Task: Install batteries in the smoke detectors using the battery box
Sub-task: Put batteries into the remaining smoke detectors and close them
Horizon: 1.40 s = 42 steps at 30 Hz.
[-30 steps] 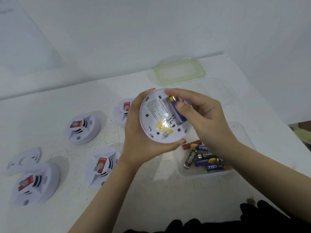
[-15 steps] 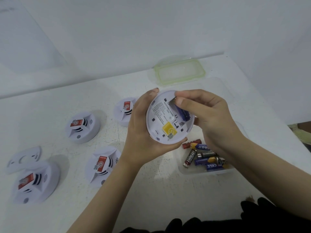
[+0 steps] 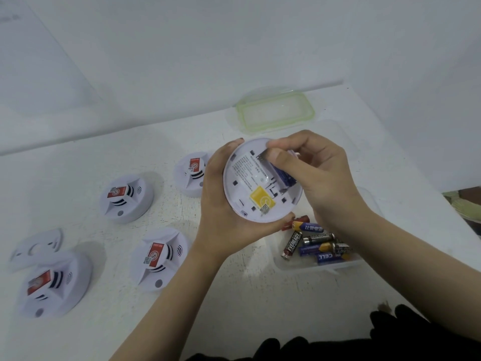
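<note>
Surface: white tabletop (image 3: 260,295), matte paint, scuffed and speckled, set against a plain white wall.
Landmark: battery box (image 3: 317,265), an open tub of clear rigid plastic at the near right of the tabletop; loose AA cells (image 3: 312,243) lie jumbled inside.
Held smoke detector (image 3: 250,194): lifted just above and left of the battery box, back face tilted toward the camera. Round disc of smooth white moulded plastic with printed text, small slots and a yellow sticker (image 3: 261,200).
Left hand (image 3: 223,204): cups the disc from the side away from the battery box, digits hooked over its rim above and below.
Right hand (image 3: 320,173): directly above the battery box, curled; thumb presses on the upper end of the AA battery (image 3: 285,177), remaining fingers wrap the detector's edge.
AA battery: blue-purple sleeve, lying in the open bay. Fully seated or not: cannot tell, the thumb covers one end.
Handling, detector (judgement): probably light, hollow and stiff. The shell looks slick, so the rim is the place to hold.
Handling, battery (judgement): dense for its size, hard, glossy, prone to rolling. Take it by the barrel and push endwise against the contact.
Lid (image 3: 309,108): beyond the battery box, flat, clear with a green seal.
Other smoke detectors (image 3: 127,196): four, left of the battery box, face up, with red labels and dark vent slits.
Mounting plate (image 3: 36,246): farthest left of the battery box, thin white plastic.
</note>
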Each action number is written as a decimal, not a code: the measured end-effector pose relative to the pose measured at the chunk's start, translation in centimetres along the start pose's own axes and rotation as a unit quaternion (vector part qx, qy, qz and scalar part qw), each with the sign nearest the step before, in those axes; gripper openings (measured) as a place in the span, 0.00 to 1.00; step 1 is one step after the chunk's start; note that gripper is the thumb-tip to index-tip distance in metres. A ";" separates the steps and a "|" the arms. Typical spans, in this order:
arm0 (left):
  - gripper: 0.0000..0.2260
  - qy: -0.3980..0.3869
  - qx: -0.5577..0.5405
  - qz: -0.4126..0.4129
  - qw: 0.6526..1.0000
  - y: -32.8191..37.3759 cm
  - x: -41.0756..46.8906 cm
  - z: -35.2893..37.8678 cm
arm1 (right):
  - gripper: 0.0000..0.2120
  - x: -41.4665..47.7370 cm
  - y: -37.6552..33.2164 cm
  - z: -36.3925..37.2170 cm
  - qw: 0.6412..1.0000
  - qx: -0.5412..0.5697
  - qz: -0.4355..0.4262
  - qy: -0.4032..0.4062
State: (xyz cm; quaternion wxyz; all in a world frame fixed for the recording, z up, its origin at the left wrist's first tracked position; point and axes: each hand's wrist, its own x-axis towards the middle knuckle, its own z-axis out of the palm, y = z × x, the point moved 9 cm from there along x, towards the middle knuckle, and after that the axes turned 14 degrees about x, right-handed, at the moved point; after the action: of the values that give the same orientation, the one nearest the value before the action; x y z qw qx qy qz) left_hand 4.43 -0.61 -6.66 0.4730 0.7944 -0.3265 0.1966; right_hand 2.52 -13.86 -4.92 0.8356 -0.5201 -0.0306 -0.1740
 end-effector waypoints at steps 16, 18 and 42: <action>0.40 -0.050 -0.026 0.021 0.998 0.2 0.9 -0.5 | 0.06 1.0 -0.3 -0.5 0.975 -0.166 -0.021 -0.144; 0.40 -0.059 -0.034 0.029 0.997 0.5 0.8 -0.2 | 0.06 0.9 -0.3 -0.4 0.974 -0.165 -0.020 -0.151; 0.44 -0.043 0.099 0.091 0.990 1.1 1.0 -0.2 | 0.12 0.3 1.9 -0.2 0.993 0.053 0.079 -0.074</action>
State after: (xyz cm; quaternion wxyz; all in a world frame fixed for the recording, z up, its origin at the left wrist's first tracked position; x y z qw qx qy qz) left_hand 4.39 -1.12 -5.21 0.3577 0.8121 -0.3962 0.2355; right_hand 3.40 -13.34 -6.60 0.8685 -0.4875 -0.0605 -0.0664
